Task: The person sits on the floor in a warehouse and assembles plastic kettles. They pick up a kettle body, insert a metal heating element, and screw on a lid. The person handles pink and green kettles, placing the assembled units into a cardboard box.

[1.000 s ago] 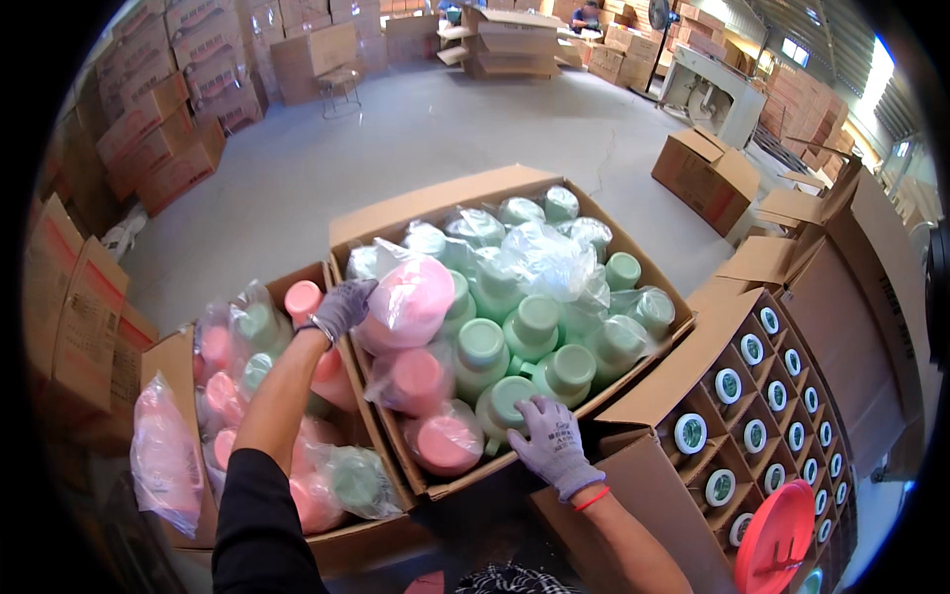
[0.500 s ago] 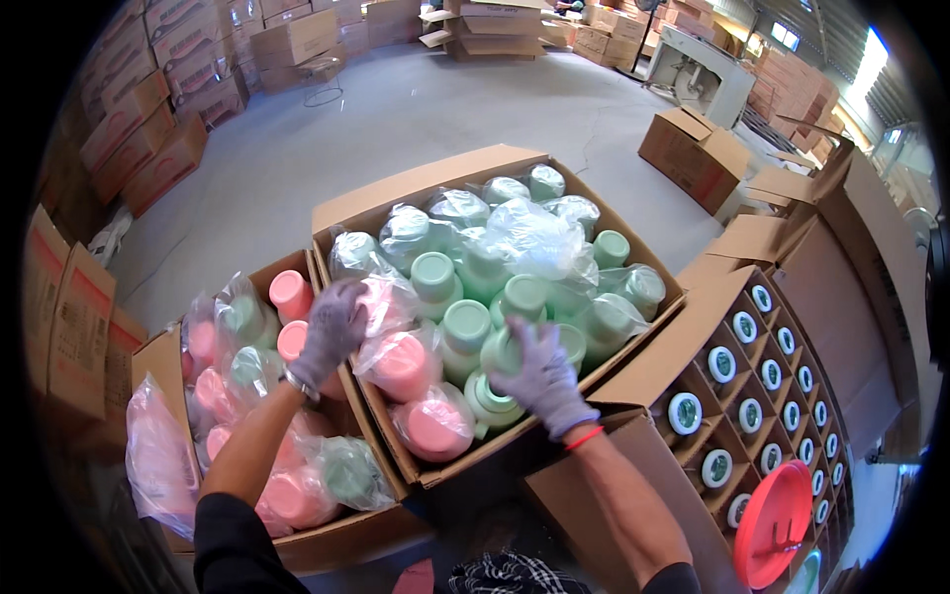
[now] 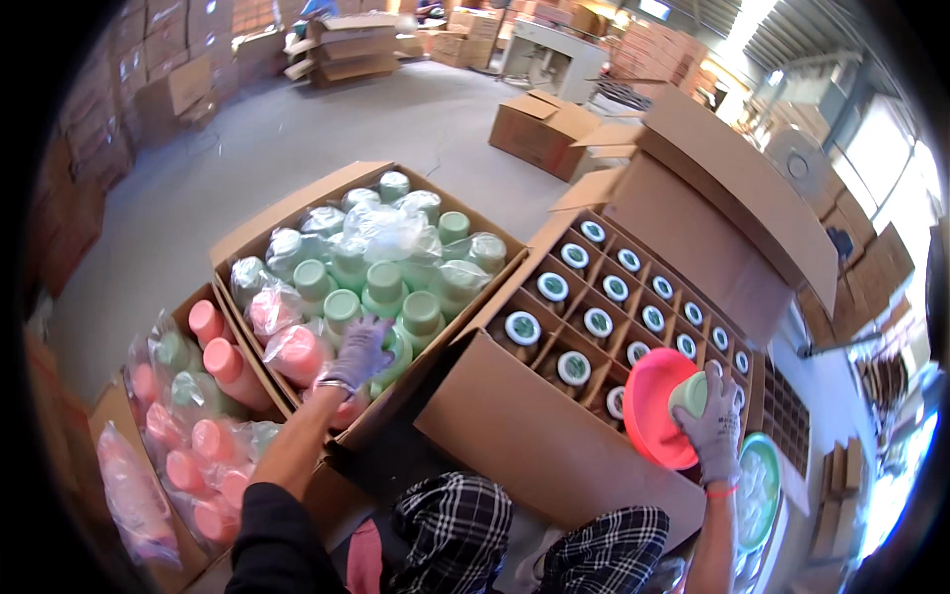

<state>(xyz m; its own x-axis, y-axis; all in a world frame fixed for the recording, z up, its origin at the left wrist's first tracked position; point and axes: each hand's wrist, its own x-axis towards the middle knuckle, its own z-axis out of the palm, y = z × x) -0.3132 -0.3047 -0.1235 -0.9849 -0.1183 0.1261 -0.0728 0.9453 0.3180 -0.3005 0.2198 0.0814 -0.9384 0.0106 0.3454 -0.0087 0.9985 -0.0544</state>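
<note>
Right hand (image 3: pixel 711 434) has a green cap (image 3: pixel 687 396), thumb and fingers closed around it, in front of the red dish (image 3: pixel 650 411) at the near right of the divided carton (image 3: pixel 554 426). Left hand (image 3: pixel 362 354) is in the middle carton (image 3: pixel 285 210), near side, fingers partly spread over a green bottle (image 3: pixel 399 351); can't tell if it grips or only rests there.

Main risk: the cap slipping. Gloves look smooth against a rounded side, so a loose hold could let it drop into the dish or down between the dividers. Dish looks tilted — what props it is hidden — so a knock from the right wrist might tip it onto the white-ringed bottle tops (image 3: pixel 552 287) beside it. Green basin (image 3: pixel 776 475) sits just right of the hand; an elbow or sleeve swinging right could catch its rim.

On the left, green bottles are packed close together, so pulling one may drag or topple its neighbours. Loose clear plastic (image 3: pixel 386 228) on the far side could snag fingers if the reach goes deeper. Pink bottles (image 3: pixel 297 351) in film lie just left of the left hand — film would likely slide under a glove. Arms are well apart, so watching both at once is hard.
</note>
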